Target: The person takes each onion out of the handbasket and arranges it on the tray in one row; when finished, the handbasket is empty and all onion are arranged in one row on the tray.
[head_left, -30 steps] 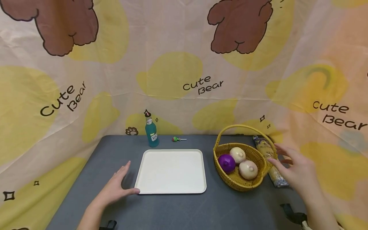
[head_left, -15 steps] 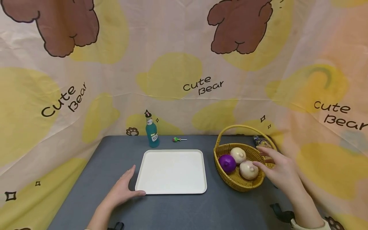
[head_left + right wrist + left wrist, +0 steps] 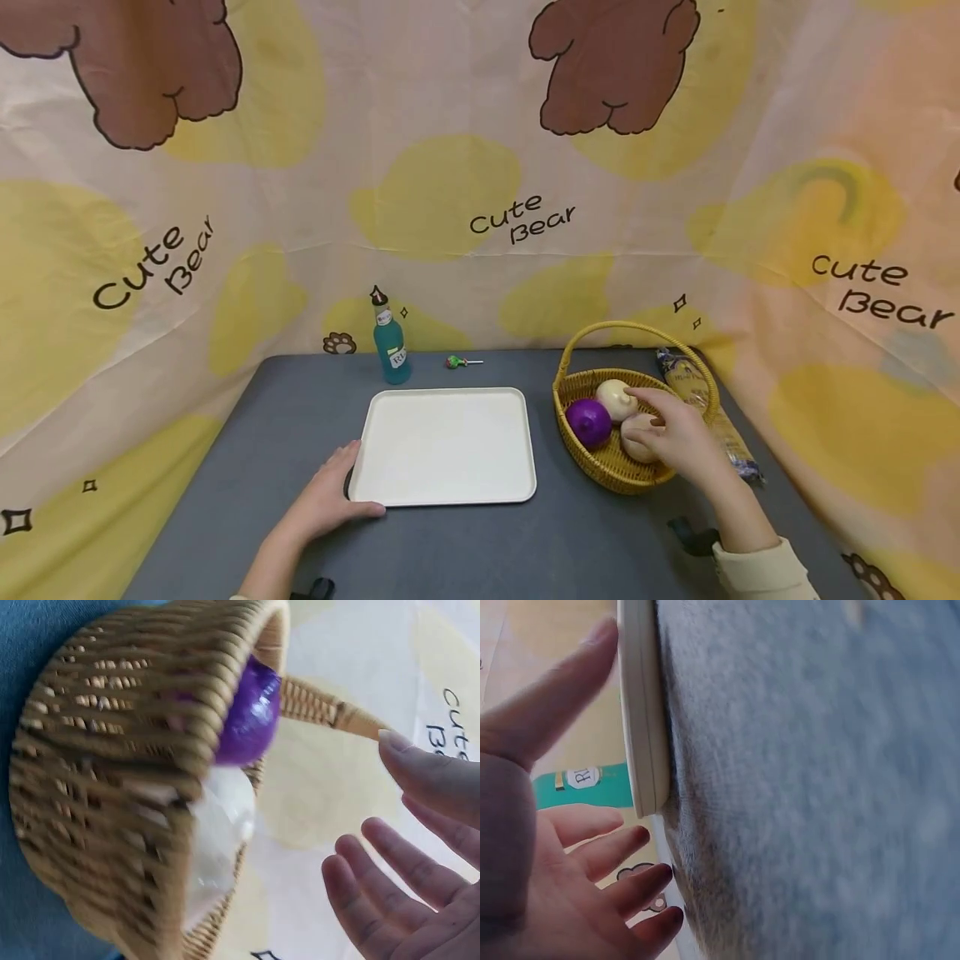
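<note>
Over the wicker basket [image 3: 588, 468] at the R side of the dark grey counter [image 3: 465, 554], hovers w/ R hand [image 3: 681, 437], w/ thumb & fingers parted & only slightly bent, gripping nothing. In head view, overlaps front white onion [image 3: 633, 448] & nears rear white onion [image 3: 613, 400] w/ fingertips; in R wrist view, sits apart from basket contents, so prob. not touching either. Incl. in same basket: purple onion [image 3: 587, 423], to L of both white ones.

Along near L corner of white tray [image 3: 444, 446], mid-counter, rests or hovers w/ L hand [image 3: 322, 498], likewise uncurled, w/ thumb by near edge & fingers just beside L edge. Not wrapped round tray; can't tell re: actual contact.

Prob. at approach stage, i.e. lining up on a white onion ahead of any grasp; can't say for sure which one. Next, calls for lowering R hand into basket, clear of handle [image 3: 626, 324], then setting thumb & fingertips on opp. sides of one onion & closing gently. Given smooth, round shape, might slip or roll vs. neighbours if pinched off-centre.

Also in view: teal bottle [image 3: 390, 346], upright behind tray; lollipop [image 3: 456, 362], lying just R of bottle; printed packet [image 3: 731, 432], lying beyond basket to R.
</note>
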Available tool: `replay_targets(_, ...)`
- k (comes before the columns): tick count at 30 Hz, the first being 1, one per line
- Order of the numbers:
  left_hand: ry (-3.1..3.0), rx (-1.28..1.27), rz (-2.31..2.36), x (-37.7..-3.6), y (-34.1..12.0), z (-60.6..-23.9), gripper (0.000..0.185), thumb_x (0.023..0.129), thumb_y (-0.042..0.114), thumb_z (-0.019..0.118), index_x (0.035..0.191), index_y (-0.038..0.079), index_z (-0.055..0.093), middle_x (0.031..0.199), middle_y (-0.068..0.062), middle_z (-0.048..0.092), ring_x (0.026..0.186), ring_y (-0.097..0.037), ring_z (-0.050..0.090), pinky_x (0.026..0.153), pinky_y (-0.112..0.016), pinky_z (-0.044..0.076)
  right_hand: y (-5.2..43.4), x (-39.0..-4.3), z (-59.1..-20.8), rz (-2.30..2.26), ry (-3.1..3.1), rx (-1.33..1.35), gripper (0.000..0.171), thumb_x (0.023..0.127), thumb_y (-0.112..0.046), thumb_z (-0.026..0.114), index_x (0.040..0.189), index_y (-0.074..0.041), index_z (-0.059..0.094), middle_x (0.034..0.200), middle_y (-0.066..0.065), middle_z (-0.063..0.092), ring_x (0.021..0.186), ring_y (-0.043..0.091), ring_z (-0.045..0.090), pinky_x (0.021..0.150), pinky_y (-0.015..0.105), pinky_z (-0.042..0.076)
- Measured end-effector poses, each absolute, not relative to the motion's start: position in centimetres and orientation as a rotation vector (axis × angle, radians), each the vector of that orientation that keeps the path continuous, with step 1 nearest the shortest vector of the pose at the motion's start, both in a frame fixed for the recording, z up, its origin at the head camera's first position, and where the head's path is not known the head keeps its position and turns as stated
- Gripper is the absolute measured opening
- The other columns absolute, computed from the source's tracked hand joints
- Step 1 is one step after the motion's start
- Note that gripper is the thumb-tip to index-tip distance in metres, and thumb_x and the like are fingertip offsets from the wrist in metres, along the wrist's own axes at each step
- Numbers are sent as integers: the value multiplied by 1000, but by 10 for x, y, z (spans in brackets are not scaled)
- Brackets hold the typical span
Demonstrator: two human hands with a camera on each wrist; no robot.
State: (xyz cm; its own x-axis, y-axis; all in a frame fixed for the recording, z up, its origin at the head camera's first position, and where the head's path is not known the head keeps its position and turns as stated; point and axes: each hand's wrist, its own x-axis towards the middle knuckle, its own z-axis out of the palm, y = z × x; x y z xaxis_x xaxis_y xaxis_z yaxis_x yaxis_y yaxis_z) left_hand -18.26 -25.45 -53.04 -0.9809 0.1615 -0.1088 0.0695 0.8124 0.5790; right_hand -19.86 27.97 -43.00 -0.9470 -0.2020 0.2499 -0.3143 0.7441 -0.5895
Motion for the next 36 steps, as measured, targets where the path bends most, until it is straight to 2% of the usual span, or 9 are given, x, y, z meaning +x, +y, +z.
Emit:
replay_targets(3,2833,187,920,-184,-256,-533,127,66,55,90,158,-4,24,161,-29,29,148,-55,20,115,-70,25,273,-205,-436,1044,-2797,408,57,86,-10,80,139,-7,59,139,23,58,111,45,65,86,53,59)
replay_targets(9,2797,179,956,-183,-260,-540,126,65,53,91,159,1,25,163,-26,27,150,-53,15,116,-73,19,263,-217,-446,1040,-2837,391,62,82,-9,82,140,-4,59,141,22,58,95,35,69,77,45,58)
replay_targets(13,2772,170,974,-182,-261,-541,124,66,52,91,160,2,25,163,-26,26,151,-52,13,116,-74,17,259,-224,-455,1016,-2830,442,62,81,-6,83,138,-5,59,139,20,60,100,40,70,76,43,60)
replay_targets(18,2740,168,996,-181,-262,-539,122,70,48,90,160,1,22,164,-27,24,152,-52,10,116,-74,15,255,-228,-462,1011,-2824,493,62,80,-4,84,137,-4,58,137,22,60,102,42,71,62,33,56)
replay_targets(20,2734,154,995,-181,-263,-538,121,70,48,90,160,2,22,164,-26,23,152,-51,10,116,-74,15,254,-230,-463,999,-2820,505,63,80,-4,84,138,-4,58,137,22,60,104,41,70,65,35,57)
replay_targets(22,2733,139,987,-182,-262,-538,121,71,49,89,160,3,22,164,-25,23,152,-52,10,115,-75,16,253,-233,-464,1002,-2821,506,64,80,-4,84,139,-4,58,137,21,60,108,40,69,77,43,60)
replay_targets(24,2732,130,983,-183,-261,-537,121,71,49,89,161,3,22,164,-25,23,152,-52,10,115,-75,16,252,-236,-465,1012,-2837,506,66,81,-4,84,141,-4,56,139,21,59,114,41,66,91,52,57)
replay_targets(27,2723,127,980,-184,-259,-536,121,72,49,88,160,2,21,164,-25,22,151,-52,9,114,-76,16,252,-240,-469,1001,-2882,481,69,81,-6,83,143,-6,54,141,20,59,124,42,61,100,59,50)
replay_targets(36,2708,143,982,-183,-262,-537,120,73,47,88,161,3,19,165,-26,20,151,-53,8,113,-77,16,240,-246,-484,912,-2906,541,70,76,0,85,140,-3,57,139,20,59,128,43,54,104,64,44)
